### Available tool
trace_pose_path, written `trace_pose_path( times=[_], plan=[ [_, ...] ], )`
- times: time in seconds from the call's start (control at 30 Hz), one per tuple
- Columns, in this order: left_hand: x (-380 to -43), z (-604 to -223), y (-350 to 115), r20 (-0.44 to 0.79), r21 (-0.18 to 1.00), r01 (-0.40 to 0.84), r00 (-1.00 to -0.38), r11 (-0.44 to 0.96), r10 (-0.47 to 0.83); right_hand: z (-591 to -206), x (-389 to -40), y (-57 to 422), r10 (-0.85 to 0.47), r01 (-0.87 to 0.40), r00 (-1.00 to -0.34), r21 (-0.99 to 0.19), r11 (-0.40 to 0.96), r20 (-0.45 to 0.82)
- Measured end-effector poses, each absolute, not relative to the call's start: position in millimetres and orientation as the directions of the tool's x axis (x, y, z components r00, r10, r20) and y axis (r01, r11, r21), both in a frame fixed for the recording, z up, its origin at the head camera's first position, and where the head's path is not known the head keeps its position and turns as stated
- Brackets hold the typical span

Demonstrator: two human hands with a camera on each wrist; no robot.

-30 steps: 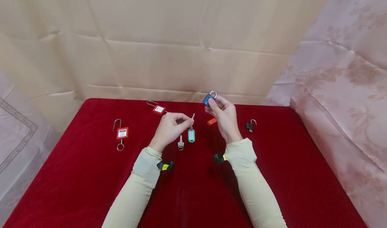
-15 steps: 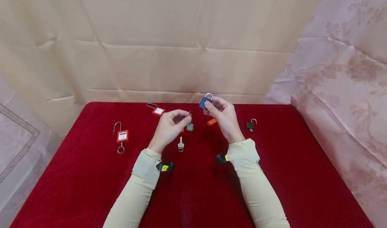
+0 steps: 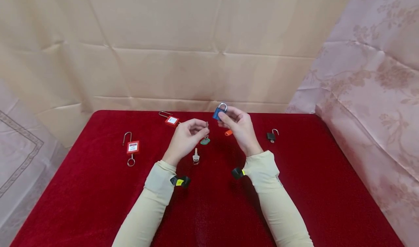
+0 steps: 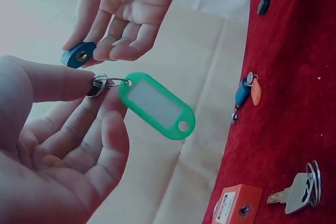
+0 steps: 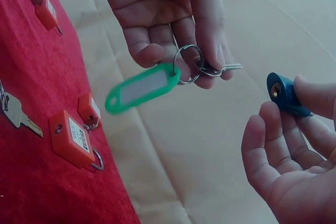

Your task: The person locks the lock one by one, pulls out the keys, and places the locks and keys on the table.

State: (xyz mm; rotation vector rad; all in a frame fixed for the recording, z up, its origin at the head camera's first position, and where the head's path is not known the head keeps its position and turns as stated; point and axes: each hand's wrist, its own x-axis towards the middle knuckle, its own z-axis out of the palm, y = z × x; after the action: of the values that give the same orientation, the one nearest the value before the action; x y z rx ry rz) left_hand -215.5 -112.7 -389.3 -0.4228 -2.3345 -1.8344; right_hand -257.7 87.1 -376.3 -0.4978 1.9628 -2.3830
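Seemingly to leave blade (image 5: 233, 67) and keyhole (image 5: 276, 92) uncovered, the left hand (image 3: 185, 139) pinches the key (image 3: 207, 124) and the right hand (image 3: 241, 129) pinches the blue padlock (image 3: 217, 113), at the key's two o'clock in head view.

A broad surface (image 3: 203, 214) covered in deep red, velvety cloth, its far corners rounded. Behind the surface hangs a smooth beige fabric backdrop (image 3: 183, 72), crossed by horizontal and vertical creases. To the right of the surface, a pale pinkish-lilac drape (image 3: 366, 76) carries brownish floral sprays. To its left, a pale greyish drape (image 3: 16, 147) shows an angled patterned band (image 3: 19, 127). Light falls softly and evenly.
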Motion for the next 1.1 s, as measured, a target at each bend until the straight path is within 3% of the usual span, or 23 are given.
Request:
trace_pose_path(
  times=[0.8, 1.1],
  plan=[
    [-215.3, -394.1, -101.8, 0.12, 0.974, 0.151, -0.976, 0.169, 0.179, -379.6, -258.2, 84.4, -0.252, -0.183, -0.941, -0.967, -0.178, 0.225],
    [-220.0, -409.3, -99.2, -0.047, 0.966, 0.009, -0.976, 0.26, 0.211, -380.6, -258.8, 86.7, -0.267, -0.179, -0.939, -0.972, -0.155, 0.215]
  ],
)
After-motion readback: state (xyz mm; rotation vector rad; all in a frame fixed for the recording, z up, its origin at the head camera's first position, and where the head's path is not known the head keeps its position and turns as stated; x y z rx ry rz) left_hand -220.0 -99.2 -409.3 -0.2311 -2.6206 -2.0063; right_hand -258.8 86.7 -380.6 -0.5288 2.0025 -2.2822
